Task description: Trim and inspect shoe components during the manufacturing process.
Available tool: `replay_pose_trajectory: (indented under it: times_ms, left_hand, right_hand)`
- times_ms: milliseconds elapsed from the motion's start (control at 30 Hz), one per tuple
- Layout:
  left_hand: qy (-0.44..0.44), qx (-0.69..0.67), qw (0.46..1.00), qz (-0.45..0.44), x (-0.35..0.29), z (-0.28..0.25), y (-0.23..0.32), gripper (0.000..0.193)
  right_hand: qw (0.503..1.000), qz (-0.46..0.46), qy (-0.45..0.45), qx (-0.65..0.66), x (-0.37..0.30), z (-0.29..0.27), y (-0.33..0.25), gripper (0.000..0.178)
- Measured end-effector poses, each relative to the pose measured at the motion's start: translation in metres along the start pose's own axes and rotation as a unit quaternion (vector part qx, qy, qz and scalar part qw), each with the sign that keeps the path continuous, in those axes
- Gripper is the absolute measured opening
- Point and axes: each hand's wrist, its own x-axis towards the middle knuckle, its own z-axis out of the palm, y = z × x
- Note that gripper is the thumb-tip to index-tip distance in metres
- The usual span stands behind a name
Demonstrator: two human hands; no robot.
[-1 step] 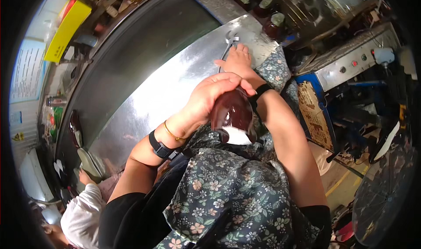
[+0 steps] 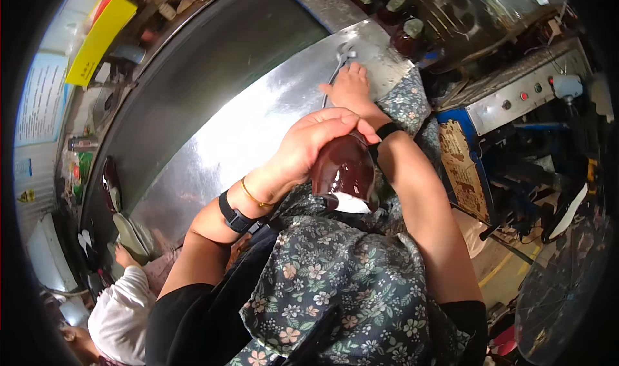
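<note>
A glossy dark red leather shoe [image 2: 346, 167] is in my left hand [image 2: 308, 140], its white part turned down toward my floral apron [image 2: 329, 282]. My left fingers curl over the upper end of the shoe. Beyond it my right hand [image 2: 349, 87] lies on the shiny metal tabletop [image 2: 238, 124], fingers spread and thumb out to the side. Beside that hand is a long metal wrench [image 2: 347, 54]; its handle runs close to the thumb, and I cannot tell whether they touch.
Another dark red shoe [image 2: 111, 184] lies on the dark belt-like surface [image 2: 213, 63] at the left. Several shoes [image 2: 407, 37] stand at the back right, near a control panel [image 2: 516, 101] with buttons. A person in a white sleeve [image 2: 122, 311] is at the lower left.
The shoe in my left hand has tilted slightly, so a little less of its white part shows. My right hand stays beside the wrench.
</note>
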Motion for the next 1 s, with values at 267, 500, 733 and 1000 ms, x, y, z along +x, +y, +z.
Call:
replay_pose_trajectory:
  times_ms: [267,500,733,1000]
  left_hand:
    - [-0.106,0.040,0.992,-0.050,0.005,-0.015,0.027,0.027]
    - [-0.046,0.064,0.990,-0.116,0.024,0.001,0.013,0.036]
    - [-0.065,0.083,0.983,-0.153,0.057,0.003,0.004,0.035]
    - [-0.052,0.020,0.981,-0.183,0.090,-0.017,-0.010,0.031]
  right_hand:
    - [0.891,0.094,-0.220,0.385,0.012,-0.048,0.064,0.029]
    - [0.787,0.075,-0.153,0.593,-0.148,-0.177,0.096,0.018]
    - [0.799,-0.079,0.060,0.593,-0.231,-0.216,0.044,0.014]
    - [0.822,0.053,-0.330,0.461,-0.239,-0.216,0.037,0.025]
